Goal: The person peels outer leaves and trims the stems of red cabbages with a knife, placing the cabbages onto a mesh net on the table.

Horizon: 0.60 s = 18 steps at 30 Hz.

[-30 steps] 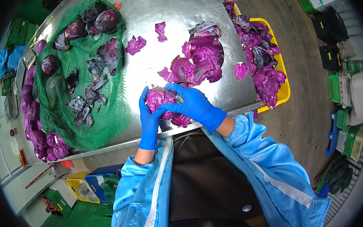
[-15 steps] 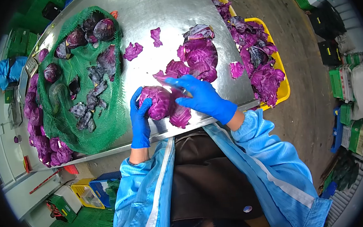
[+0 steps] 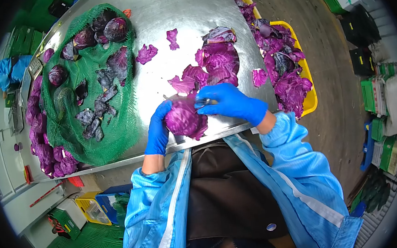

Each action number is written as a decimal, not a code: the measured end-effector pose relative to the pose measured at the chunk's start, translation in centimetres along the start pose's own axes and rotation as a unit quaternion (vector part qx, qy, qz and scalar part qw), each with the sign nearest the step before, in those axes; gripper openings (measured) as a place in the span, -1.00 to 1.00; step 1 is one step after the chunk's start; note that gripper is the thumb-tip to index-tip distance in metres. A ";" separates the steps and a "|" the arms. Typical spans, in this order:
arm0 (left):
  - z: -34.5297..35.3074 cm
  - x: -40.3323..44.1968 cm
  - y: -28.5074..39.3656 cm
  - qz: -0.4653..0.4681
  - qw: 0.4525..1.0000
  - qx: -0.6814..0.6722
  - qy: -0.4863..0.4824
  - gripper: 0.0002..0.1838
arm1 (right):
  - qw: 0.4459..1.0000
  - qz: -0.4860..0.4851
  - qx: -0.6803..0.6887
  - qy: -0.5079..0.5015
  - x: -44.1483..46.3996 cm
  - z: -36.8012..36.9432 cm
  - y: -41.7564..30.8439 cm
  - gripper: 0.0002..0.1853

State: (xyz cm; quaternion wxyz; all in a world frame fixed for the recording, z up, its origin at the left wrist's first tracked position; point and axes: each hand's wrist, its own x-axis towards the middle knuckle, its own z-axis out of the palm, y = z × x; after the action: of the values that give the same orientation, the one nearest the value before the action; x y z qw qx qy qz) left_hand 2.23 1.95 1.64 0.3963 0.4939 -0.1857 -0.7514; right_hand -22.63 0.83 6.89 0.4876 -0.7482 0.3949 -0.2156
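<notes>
My left hand [image 3: 158, 127], in a blue glove, is closed around the left side of a red cabbage [image 3: 182, 117] at the table's near edge. On the other side of the cabbage, my gloved right hand [image 3: 234, 103] is closed on a small dark tool, apparently a knife [image 3: 202, 103], held against the upper right of the head. Its blade is mostly hidden. Just beyond both hands lies a pile of peeled cabbage leaves [image 3: 220, 59]. A loose leaf pokes out below the cabbage.
A green net [image 3: 122, 130] with several cabbages and dark leaves covers the left of the metal table [image 3: 176, 14]. Peeled cabbages [image 3: 44, 152] line the left edge. Yellow crates [image 3: 313, 87] full of leaves stand along the right side. Stacked crates [image 3: 367, 93] are farther right.
The right hand has swung from above the leaves to the cabbage's right side, bringing the tool against it. The left hand has shifted slightly right and turned the cabbage.
</notes>
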 end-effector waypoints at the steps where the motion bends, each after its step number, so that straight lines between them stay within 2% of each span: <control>1: -0.1 0.1 0.3 -0.041 0.992 -0.116 0.022 -0.56 | 0.991 0.004 0.119 0.064 -0.8 -0.2 0.2 -0.71; 2: -0.6 0.4 0.2 -0.016 0.988 -0.154 0.009 -0.54 | 0.963 0.010 0.238 0.126 -1.3 -0.6 0.6 -0.73; 3: -1.0 0.6 0.4 -0.011 0.988 -0.156 0.014 -0.54 | 0.945 0.010 0.270 0.186 -1.3 -1.1 1.5 -0.71; 5: -1.7 1.2 0.9 -0.002 0.988 -0.152 0.019 -0.51 | 0.948 0.162 0.099 0.254 -1.1 -1.6 4.1 -0.64; 6: -2.1 1.9 0.8 -0.001 0.993 -0.114 0.039 -0.49 | 0.966 0.126 -0.023 0.227 -0.4 -2.0 1.7 -0.62; 7: -1.4 1.8 1.3 -0.003 0.993 -0.110 0.039 -0.49 | 0.972 0.056 0.043 0.224 0.4 -1.0 0.7 -0.52; 9: 0.8 1.1 1.9 0.049 0.992 0.089 0.073 -0.50 | 0.984 -0.042 -0.030 0.173 2.2 1.3 -1.0 -0.43; 11: 0.8 1.3 1.4 0.043 0.990 0.105 0.084 -0.51 | 0.991 0.015 -0.092 0.095 3.3 3.1 -1.2 -0.39; 12: 0.4 1.5 1.1 0.054 0.991 0.107 0.057 -0.52 | 0.991 0.035 -0.102 0.080 3.6 3.0 -1.4 -0.52; 13: 0.1 1.7 1.0 0.068 0.991 0.108 0.032 -0.52 | 0.991 0.036 -0.103 0.078 3.6 2.6 -1.6 -0.52; 15: -0.3 1.6 0.7 0.067 0.988 0.122 0.066 -0.54 | 0.996 0.079 0.033 -0.037 3.0 1.5 -1.8 -0.61; 16: -0.7 1.6 0.8 0.044 0.996 0.053 0.061 -0.54 | 1.000 0.005 0.026 0.002 2.2 1.2 -1.9 -0.73; 17: -1.0 1.5 0.7 0.023 0.998 -0.019 0.056 -0.53 | 1.000 0.004 0.023 -0.003 1.7 0.8 -1.4 -0.73; 18: -1.4 2.0 0.5 0.003 0.997 -0.047 0.056 -0.47 | 0.989 0.030 0.144 0.036 1.2 0.5 -0.7 -0.77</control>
State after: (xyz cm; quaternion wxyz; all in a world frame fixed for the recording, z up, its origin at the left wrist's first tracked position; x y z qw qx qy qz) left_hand 3.26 0.26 0.23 0.4310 0.5152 -0.1292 -0.7294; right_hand -21.31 0.32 7.22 0.5817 -0.6498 0.3997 -0.2822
